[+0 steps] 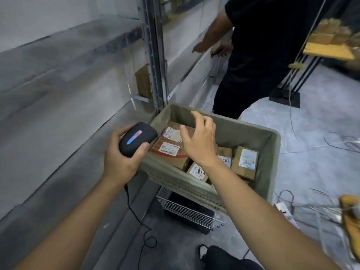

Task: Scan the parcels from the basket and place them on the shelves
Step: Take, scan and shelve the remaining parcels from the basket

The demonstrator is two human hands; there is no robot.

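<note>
Over the basket (272,145) by the shelves (68,78), the right hand (200,141) hangs with a loose grip above the parcels (171,151) inside, while the left hand (120,154) grips the scanner (136,138), whose cord could snag and pull it away.

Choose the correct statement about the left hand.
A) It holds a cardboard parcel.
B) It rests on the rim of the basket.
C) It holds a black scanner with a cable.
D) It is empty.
C: the left hand grips the black scanner, whose cable hangs below the wrist.
</note>
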